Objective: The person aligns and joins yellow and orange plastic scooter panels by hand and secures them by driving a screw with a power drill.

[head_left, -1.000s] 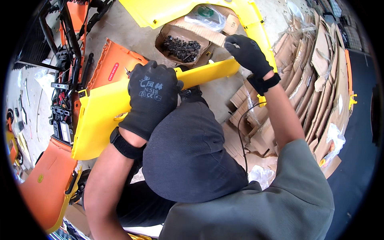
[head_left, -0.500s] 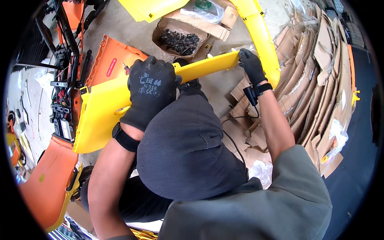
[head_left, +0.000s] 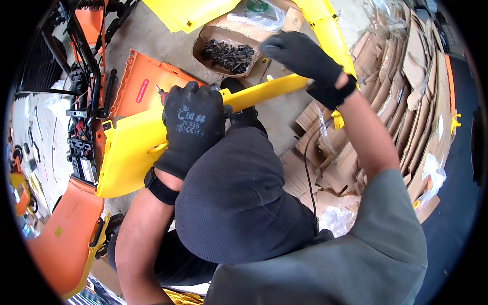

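My left hand [head_left: 193, 119], in a printed black glove, grips the long yellow plastic panel [head_left: 122, 157] near its middle; a small red-and-metal item [head_left: 160, 94] pokes out by its fingers, partly hidden. My right hand [head_left: 302, 58], also gloved, is raised over the panel's right end, fingertips blurred near a cardboard box [head_left: 202, 35] of small black fasteners [head_left: 226, 56]; whether it holds anything is unclear. An orange panel [head_left: 129, 91] lies behind the yellow one. A dark hood [head_left: 231, 195] fills the lower middle of the view.
A black frame [head_left: 91, 40] with wiring stands at left, an orange-and-yellow part [head_left: 63, 236] below it. More yellow panels [head_left: 188, 10] and a plastic bag [head_left: 256, 15] lie at top. Flattened cardboard [head_left: 391, 101] is stacked at right, beside a dark blue surface [head_left: 455, 178].
My right hand has left the panel's right end, where it was half a second ago, and moved up and left toward the box. My left hand stays in place on the panel.
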Available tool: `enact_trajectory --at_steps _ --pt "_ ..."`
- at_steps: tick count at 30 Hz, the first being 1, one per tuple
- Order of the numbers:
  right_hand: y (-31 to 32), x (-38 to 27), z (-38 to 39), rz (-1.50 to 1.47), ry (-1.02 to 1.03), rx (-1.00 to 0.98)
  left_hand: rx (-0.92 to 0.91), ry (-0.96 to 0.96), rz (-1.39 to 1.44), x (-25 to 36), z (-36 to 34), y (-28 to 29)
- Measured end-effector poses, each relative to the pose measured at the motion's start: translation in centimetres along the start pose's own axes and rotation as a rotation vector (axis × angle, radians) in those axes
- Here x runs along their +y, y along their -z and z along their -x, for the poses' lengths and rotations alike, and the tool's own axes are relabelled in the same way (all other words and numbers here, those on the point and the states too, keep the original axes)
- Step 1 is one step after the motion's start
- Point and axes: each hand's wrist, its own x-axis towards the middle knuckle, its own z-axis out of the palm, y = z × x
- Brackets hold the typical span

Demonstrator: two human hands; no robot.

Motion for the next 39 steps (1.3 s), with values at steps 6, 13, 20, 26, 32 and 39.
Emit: enact_trajectory --at_steps 6,13,20,26,32,39 --pt "-7.9 1.2 -10.3 0.435 0.282 -0.613 0.081 -0.068 0.010 0.0 -0.1 -0.8" --pt "-12.9 4.6 -13.1 0.457 0.222 -0.607 0.133 -0.103 -0.032 -0.2 0.4 -1.1" --pt "-15.8 7.3 -12.4 0.252 -0.096 -0.493 0.139 -0.164 0.038 -1.0 -0.2 -2.0" --pt "-17.1 7.6 -12.7 0.370 -0.054 -0.525 0.138 -0.082 0.126 -0.9 0.2 -1.8" --pt "-17.7 7.5 -12.1 0.508 0.058 -0.476 0.146 -0.139 0.098 -1.0 0.1 -1.9" --pt "-18.1 6.5 -12.1 0.527 0.094 -0.471 0.150 -0.120 0.123 -1.0 0.2 -2.0"
